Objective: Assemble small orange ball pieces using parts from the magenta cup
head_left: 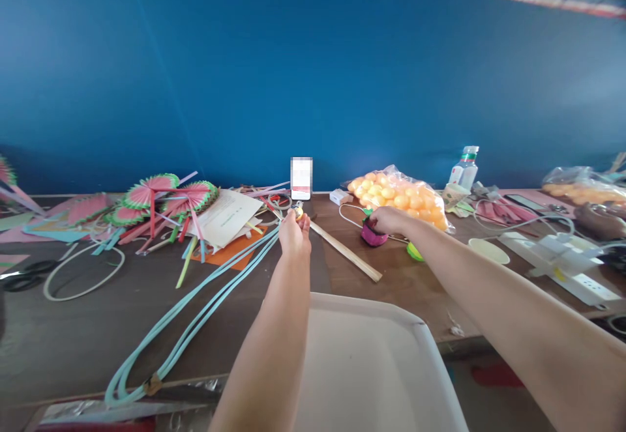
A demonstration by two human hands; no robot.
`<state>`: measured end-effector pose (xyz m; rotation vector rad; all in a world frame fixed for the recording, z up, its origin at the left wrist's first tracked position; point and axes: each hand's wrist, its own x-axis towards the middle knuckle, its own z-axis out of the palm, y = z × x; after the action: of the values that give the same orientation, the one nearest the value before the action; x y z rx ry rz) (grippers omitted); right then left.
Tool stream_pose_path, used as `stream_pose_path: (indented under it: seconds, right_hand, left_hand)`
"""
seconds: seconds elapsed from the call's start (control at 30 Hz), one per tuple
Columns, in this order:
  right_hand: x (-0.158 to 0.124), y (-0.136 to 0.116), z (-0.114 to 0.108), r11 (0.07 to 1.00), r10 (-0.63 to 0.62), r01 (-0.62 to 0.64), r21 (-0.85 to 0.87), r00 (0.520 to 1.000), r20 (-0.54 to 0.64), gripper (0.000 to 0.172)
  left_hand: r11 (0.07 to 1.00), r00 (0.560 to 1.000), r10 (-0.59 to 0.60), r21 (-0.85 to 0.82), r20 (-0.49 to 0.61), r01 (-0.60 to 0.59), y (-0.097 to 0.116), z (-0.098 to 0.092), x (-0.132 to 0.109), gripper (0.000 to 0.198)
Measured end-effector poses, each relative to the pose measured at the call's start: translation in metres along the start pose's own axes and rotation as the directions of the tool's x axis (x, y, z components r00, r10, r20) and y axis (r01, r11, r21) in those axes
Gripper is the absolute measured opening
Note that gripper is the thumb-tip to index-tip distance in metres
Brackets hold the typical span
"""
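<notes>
Near the middle of the table, my left hand (295,231) is raised with its fingers closed in a pinch around a small yellow piece (299,212); its exact kind is too small to tell. Further right, my right hand (385,220) reaches into or over a small purple container (374,236), and its fingertips are hidden there. A green bit shows at the container's back edge. Between the hands lies a flat wooden strip (347,251). Long pale blue tubes (195,308) run from beside my left hand toward the lower left.
Behind my right hand is a clear bag of orange balls (401,197). A phone (301,179) stands against the blue wall. Paper fans (151,192) and sheets (227,214) crowd the left; bottles (464,170) and a power strip (562,269) are right. A white chair (366,360) stands in front.
</notes>
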<state>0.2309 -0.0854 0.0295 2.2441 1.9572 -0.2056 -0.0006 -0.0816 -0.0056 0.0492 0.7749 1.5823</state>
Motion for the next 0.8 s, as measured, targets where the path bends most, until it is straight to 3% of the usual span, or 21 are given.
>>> stream_pose_path:
  seconds: [0.13,0.33,0.53,0.63,0.7,0.8]
  right_hand:
    - [-0.008,-0.006,0.000,0.999,0.031,-0.033,-0.039,0.999,-0.034,0.027]
    - [-0.001,0.011,0.007,0.996,-0.013,0.020,0.082,0.997,-0.075,0.015]
    - [0.000,0.030,-0.005,0.919,-0.012,0.088,0.383,0.981,-0.196,0.005]
    - [-0.011,0.024,-0.014,0.741,0.042,0.086,0.666,0.984,-0.174,0.010]
    - [-0.020,0.010,-0.020,0.522,0.060,0.096,0.847,0.987,-0.148,0.016]
    - [-0.031,-0.025,-0.029,0.162,0.015,0.154,0.975,0.987,-0.158,0.018]
  left_hand:
    - [1.000,1.000,-0.007,-0.002,-0.014,0.007,-0.001,0.000,0.001,0.009]
    - [1.000,1.000,-0.025,0.006,-0.016,0.025,0.000,0.002,0.001,0.008]
    - [0.999,0.999,-0.034,0.023,-0.018,0.034,0.001,0.001,0.001,0.008]
    - [0.998,0.998,-0.054,0.013,-0.025,0.054,0.001,0.002,0.002,0.009]
    - [0.998,0.998,-0.062,-0.001,-0.025,0.062,0.002,0.003,0.002,0.010]
    - [0.997,0.997,-0.079,-0.025,-0.023,0.079,0.003,0.004,0.001,0.010]
